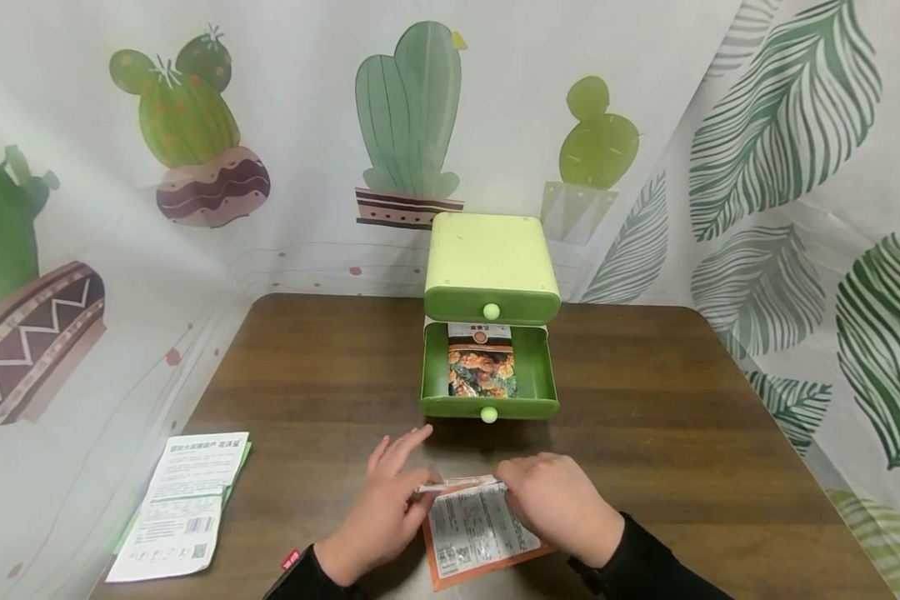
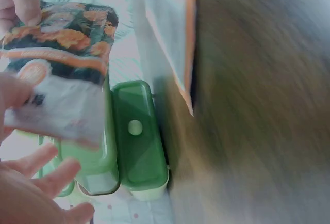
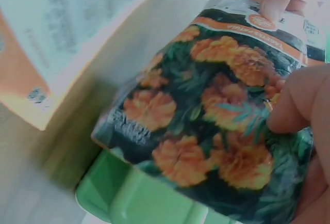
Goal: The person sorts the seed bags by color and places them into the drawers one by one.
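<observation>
Both hands hold a marigold seed packet, seen nearly edge-on in the head view. My left hand pinches one end, its other fingers spread. The opposite end is gripped between the thumb and fingers of my right hand. Orange flowers and an orange band show on the packet's front in both wrist views. Beneath the hands, an orange-edged packet lies with its printed white back up. Ahead stands a green two-drawer box. Its lower drawer is pulled out, and another marigold packet lies inside.
Some white printed packets with green edges lie overlapped at the table's left side. The brown table meets a cloth backdrop with cactus prints behind the drawer box. The upper drawer is closed.
</observation>
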Available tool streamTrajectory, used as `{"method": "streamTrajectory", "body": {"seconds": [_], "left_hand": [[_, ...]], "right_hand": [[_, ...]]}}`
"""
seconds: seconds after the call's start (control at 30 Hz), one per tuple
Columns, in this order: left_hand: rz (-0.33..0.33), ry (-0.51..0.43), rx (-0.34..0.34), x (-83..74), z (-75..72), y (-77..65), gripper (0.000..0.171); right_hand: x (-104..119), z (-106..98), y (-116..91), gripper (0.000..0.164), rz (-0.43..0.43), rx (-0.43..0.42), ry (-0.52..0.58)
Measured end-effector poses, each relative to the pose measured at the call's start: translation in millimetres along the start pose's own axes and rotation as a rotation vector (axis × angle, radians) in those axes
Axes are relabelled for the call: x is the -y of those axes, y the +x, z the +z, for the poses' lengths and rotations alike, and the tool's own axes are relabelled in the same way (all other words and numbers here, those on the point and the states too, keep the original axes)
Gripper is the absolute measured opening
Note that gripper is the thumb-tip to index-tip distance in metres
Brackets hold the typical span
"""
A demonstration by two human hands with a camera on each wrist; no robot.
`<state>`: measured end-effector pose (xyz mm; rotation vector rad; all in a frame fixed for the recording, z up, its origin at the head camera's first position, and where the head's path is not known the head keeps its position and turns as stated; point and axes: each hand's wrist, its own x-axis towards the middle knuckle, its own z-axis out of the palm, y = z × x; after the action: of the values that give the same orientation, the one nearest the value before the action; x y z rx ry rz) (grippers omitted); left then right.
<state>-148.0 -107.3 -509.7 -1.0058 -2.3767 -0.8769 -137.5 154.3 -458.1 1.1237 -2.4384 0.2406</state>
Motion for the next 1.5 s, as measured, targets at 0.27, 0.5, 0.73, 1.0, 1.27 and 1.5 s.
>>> {"method": "streamTrajectory", "body": {"seconds": [0.27,0.5,0.73,1.0,1.27,1.5], "left_hand": [[-0.174,-0.194,-0.022,-8.4,-6.4,3.1,0.013],[-0.18,-0.187,-0.083,-7.9,-7.9,1.2,0.015],[-0.124,-0.114,-0.146,-6.2,-11.3,-3.5,0.021],[0.039,0.01,-0.149,-2.6,-18.9,-0.4,0.058],[0.277,0.195,0.056,-2.6,-20.7,3.0,0.069],[0.384,0.218,-0.103,-0.2,-21.3,9.4,0.047]], "right_hand": [[-3,-10,7,0.026,0.086,0.029,0.147],[-4,-13,5,0.026,0.127,0.143,0.41],[-8,-21,3,0.013,0.256,0.28,0.676],[-8,-25,-2,0.017,0.417,0.37,0.843],[-10,-23,-1,0.024,0.476,0.433,1.046],[-3,-27,-1,0.043,0.411,0.429,0.959]]}}
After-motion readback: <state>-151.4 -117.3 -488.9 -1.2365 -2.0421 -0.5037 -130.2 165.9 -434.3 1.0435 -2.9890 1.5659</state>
